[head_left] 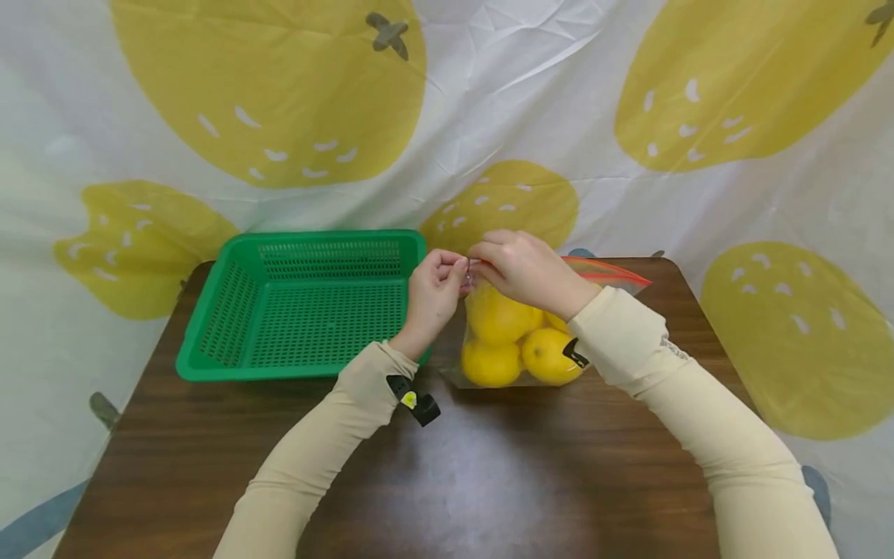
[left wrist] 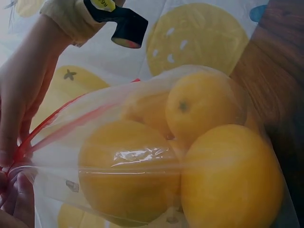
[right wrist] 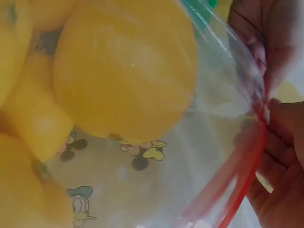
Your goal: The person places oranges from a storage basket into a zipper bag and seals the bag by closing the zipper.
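A clear zip bag (head_left: 606, 275) with a red zip strip stands on the table, its top edge running off to the right. Inside are several yellow lemons (head_left: 492, 363), piled in its lower part. At the bag's upper left corner, my left hand (head_left: 431, 295) pinches the edge between thumb and fingers. My right hand (head_left: 520, 268) pinches the red strip right beside it, the two sets of fingertips nearly meeting. In the right wrist view, the bag's plastic gathers where the fingers (right wrist: 280, 152) grip it. Small cartoon figures are printed on the bag (right wrist: 137, 152).
To the left of the bag stands a green plastic basket (head_left: 187, 353) with slotted sides, and nothing shows inside it. The brown wooden table (head_left: 475, 473) extends toward me. A white cloth (head_left: 482, 93) printed with big yellow fruit hangs behind and at both sides.
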Demonstrator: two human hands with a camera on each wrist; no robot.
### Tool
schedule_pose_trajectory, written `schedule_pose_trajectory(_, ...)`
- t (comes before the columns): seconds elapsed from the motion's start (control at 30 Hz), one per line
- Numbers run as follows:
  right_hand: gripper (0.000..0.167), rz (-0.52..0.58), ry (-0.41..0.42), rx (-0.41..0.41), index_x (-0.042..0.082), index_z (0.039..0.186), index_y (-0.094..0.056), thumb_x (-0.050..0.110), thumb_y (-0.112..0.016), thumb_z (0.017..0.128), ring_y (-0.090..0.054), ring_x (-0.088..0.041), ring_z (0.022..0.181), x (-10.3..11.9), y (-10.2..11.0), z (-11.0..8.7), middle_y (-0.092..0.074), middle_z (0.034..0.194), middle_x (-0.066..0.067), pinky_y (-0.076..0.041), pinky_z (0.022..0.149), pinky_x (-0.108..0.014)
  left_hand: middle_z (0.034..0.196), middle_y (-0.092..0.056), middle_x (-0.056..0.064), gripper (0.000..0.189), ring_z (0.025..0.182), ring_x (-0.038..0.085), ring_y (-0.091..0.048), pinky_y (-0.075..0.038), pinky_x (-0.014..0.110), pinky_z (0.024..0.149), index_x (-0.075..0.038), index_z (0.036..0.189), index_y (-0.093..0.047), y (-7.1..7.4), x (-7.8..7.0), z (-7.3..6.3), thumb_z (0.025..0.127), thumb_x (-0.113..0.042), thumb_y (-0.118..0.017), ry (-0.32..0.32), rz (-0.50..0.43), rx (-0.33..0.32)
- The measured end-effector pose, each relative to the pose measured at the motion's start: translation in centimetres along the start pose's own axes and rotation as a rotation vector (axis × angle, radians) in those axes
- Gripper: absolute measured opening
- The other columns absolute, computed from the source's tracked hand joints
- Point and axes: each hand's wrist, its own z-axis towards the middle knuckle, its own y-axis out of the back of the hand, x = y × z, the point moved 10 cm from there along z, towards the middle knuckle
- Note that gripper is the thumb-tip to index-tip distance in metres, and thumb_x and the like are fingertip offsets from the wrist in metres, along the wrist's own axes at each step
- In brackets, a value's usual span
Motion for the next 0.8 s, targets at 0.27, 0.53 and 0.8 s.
schedule_pose_trajectory(0.27, 0.010, 0.056, -0.064, 0.053, -0.001, 0.091, -0.064, 0.006, -0.061, 0.086, -0.057, -0.023, 0.076, -0.8, -0.4, 0.3, -0.062, 0.086, -0.011, -0.050, 0.068, -0.031, 0.085, -0.066, 0.024, 0.016, 0.066, 0.023, -0.065, -0.053, 0.025, 0.061, 0.008, 0.091, -0.057, -0.2, -1.2, 0.1, 0.089, -0.008, -0.056, -0.095, 0.049, 0.039)
schedule_pose_trajectory(0.53, 0.010, -0.002, 0.006, 0.035, -0.003, 0.089, -0.062, 0.006, -0.060, 0.086, -0.055, -0.023, 0.070, -0.9, 0.1, -0.3, -0.058, 0.083, -0.011, -0.049, 0.066, -0.032, 0.078, -0.067, 0.014, 0.011, 0.069, 0.025, -0.062, -0.044, 0.020, 0.058, 0.001, 0.086, -0.062, 0.2, -3.4, 0.1, 0.087, -0.010, -0.060, -0.303, 0.224, 0.062)
schedule_pose_trajectory(0.8, 0.005, -0.090, -0.049, 0.050, -0.003, 0.086, -0.060, 0.002, -0.060, 0.085, -0.055, -0.025, 0.070, -5.0, 0.2, -4.2, -0.056, 0.080, -0.012, -0.047, 0.065, -0.036, 0.078, -0.065, 0.011, 0.012, 0.062, 0.016, -0.053, -0.040, 0.021, 0.057, -0.001, 0.087, -0.063, 2.0, -2.8, 0.3, 0.088, -0.013, -0.059, -0.285, 0.289, 0.024)
